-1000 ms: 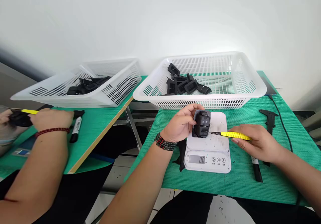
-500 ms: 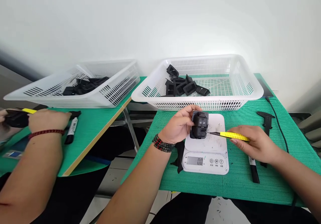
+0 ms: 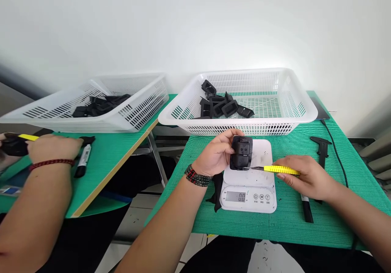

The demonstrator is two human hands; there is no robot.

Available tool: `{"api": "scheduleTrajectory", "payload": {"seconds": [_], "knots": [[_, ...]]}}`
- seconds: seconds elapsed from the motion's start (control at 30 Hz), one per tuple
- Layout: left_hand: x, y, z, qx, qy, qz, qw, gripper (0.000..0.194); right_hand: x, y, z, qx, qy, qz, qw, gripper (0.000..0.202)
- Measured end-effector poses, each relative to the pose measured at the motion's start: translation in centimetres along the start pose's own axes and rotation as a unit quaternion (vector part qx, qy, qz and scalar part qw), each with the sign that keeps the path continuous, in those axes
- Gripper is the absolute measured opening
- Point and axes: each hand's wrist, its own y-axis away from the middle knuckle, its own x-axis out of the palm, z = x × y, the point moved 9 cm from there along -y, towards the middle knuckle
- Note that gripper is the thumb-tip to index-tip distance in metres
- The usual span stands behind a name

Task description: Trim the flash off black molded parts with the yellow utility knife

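My left hand (image 3: 218, 150) is closed on a black molded plastic part (image 3: 242, 154), held tilted up above a white digital scale (image 3: 248, 197). The scale's display reads 0.0. In my right hand (image 3: 305, 177) is a yellow-handled tool (image 3: 282, 169) with a thin dark tip, perhaps a trimming knife; the exact kind is hard to make out. Its tip meets the lower right edge of the part. Beneath my right hand, a marker (image 3: 306, 208) lies partly covered. Black caliper (image 3: 321, 147) jaws show just beyond that hand.
A white plastic basket (image 3: 238, 122) with several black parts (image 3: 224, 105) stands behind the scale. At left, a co-worker's hand (image 3: 53, 147) works at another green table beside a second basket (image 3: 134, 109) and a marker (image 3: 83, 161). A black cable (image 3: 337, 155) runs along the right.
The tool's tip has shifted down along the part's right edge toward its lower corner. The part is turned slightly in my left hand. The whole view has shifted a little.
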Motion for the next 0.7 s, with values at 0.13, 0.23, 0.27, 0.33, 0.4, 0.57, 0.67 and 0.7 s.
{"api": "scheduleTrajectory", "payload": {"seconds": [0.13, 0.23, 0.27, 0.33, 0.4, 0.57, 0.67, 0.7], "knots": [[-0.03, 0.04, -0.3, 0.002, 0.01, -0.006, 1.0, 0.042, -0.05, -0.03, 0.0, -0.002, 0.003, -0.006, 1.0, 0.021], [-0.07, 0.03, -0.43, 0.004, 0.018, -0.011, 1.0, 0.043, -0.55, -0.1, 0.14, -0.004, 0.01, -0.025, 1.0, 0.021], [-0.05, 0.01, -0.4, 0.003, 0.019, -0.01, 1.0, 0.043, -0.68, -0.12, 0.18, -0.004, 0.012, -0.03, 0.999, 0.021], [0.01, -0.04, -0.31, 0.0, 0.02, -0.008, 1.0, 0.043, -0.8, -0.14, 0.18, -0.004, 0.016, -0.034, 0.999, 0.021], [0.09, -0.07, -0.27, 0.001, 0.02, -0.005, 1.0, 0.042, -0.77, -0.14, 0.1, -0.002, 0.013, -0.034, 0.999, 0.021], [0.37, -0.01, -0.09, -0.006, 0.018, 0.004, 1.0, 0.04, -0.62, -0.07, -0.3, 0.008, -0.001, -0.037, 0.999, 0.021], [0.45, 0.03, 0.0, -0.007, 0.017, 0.006, 1.0, 0.041, -0.57, -0.07, -0.32, 0.012, -0.005, -0.04, 0.999, 0.021], [0.45, 0.03, 0.03, -0.006, 0.016, 0.007, 1.0, 0.041, -0.51, -0.09, -0.24, 0.011, -0.007, -0.037, 0.999, 0.02]]}}
